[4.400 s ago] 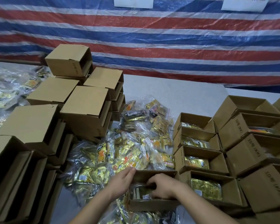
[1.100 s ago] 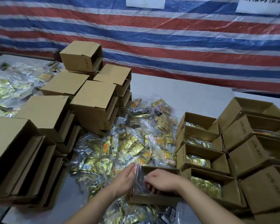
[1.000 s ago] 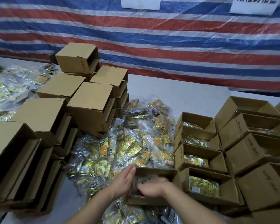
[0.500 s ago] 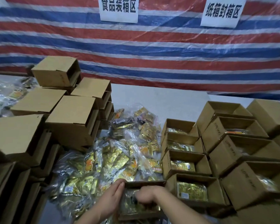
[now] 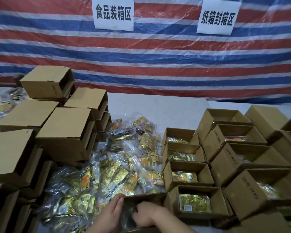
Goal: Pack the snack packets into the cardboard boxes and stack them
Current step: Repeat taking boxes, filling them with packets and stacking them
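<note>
A small open cardboard box [image 5: 145,197] sits at the bottom centre of the table. My left hand [image 5: 111,214] lies flat against its outer left wall, fingers straight. My right hand [image 5: 147,215] reaches inside the box, fingers curled down on a clear-wrapped snack packet [image 5: 127,219] that is mostly hidden in the dark interior. A loose heap of gold and orange snack packets [image 5: 123,167] spreads just beyond and to the left of the box. Right of it runs a row of open boxes [image 5: 186,165], each with a gold packet inside.
Empty cardboard boxes [image 5: 65,130] lie stacked on their sides at the left. Larger open boxes [image 5: 238,158] stand at the right. More packets [image 5: 2,105] lie at the far left. A striped tarp [image 5: 158,56] with two paper signs hangs behind the grey table [image 5: 158,108].
My right hand brought a clear packet into the box and pushed it down inside. My left hand stayed on the box's left wall. The view tilted upward, so the signs show now.
</note>
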The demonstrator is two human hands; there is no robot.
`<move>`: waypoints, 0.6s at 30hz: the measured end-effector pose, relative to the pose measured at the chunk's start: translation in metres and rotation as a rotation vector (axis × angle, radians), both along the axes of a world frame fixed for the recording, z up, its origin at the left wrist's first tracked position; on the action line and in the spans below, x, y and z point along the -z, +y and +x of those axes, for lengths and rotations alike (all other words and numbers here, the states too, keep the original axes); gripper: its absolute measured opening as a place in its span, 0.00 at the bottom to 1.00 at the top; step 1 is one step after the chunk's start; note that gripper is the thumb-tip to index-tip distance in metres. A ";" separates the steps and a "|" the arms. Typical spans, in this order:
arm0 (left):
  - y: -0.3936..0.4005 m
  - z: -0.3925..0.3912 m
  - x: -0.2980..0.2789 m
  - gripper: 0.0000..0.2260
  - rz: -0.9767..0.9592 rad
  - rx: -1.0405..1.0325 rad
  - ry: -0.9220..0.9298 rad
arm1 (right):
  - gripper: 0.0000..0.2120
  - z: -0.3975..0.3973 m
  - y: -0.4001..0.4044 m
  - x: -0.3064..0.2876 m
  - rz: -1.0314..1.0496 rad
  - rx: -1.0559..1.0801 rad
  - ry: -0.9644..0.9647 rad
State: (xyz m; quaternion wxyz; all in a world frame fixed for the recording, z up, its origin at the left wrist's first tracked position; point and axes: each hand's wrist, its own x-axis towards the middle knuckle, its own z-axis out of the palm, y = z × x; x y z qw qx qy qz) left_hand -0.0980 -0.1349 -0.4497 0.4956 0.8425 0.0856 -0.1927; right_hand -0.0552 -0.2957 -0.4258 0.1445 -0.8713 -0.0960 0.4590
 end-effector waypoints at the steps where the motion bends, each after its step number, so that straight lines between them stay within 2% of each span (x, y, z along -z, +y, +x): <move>1: 0.000 0.000 0.001 0.08 0.003 -0.011 0.002 | 0.25 -0.001 -0.005 -0.003 0.042 0.036 -0.048; 5: -0.002 0.005 0.002 0.08 0.014 -0.028 0.014 | 0.16 -0.006 -0.036 -0.025 0.183 0.134 -0.186; 7: -0.006 0.007 0.002 0.09 0.024 -0.038 0.021 | 0.10 -0.008 -0.053 -0.036 0.169 0.148 -0.418; 8: -0.009 0.008 0.002 0.09 0.036 -0.047 0.020 | 0.10 -0.009 -0.060 -0.038 0.145 0.140 -0.551; 9: -0.012 0.008 0.001 0.10 0.053 -0.058 0.022 | 0.13 -0.009 -0.065 -0.038 0.117 0.137 -0.631; 10: -0.015 0.008 -0.001 0.10 0.069 -0.073 0.023 | 0.18 -0.009 -0.070 -0.036 0.090 0.135 -0.650; 12: -0.022 0.005 -0.006 0.12 0.082 -0.125 0.036 | 0.23 -0.008 -0.073 -0.029 0.004 0.131 -0.538; 14: -0.029 0.002 -0.013 0.17 0.109 -0.177 0.081 | 0.23 -0.009 -0.070 -0.019 -0.063 0.133 -0.434; 18: -0.038 -0.005 -0.024 0.22 0.122 -0.246 0.139 | 0.19 -0.012 -0.063 -0.005 -0.081 0.223 -0.466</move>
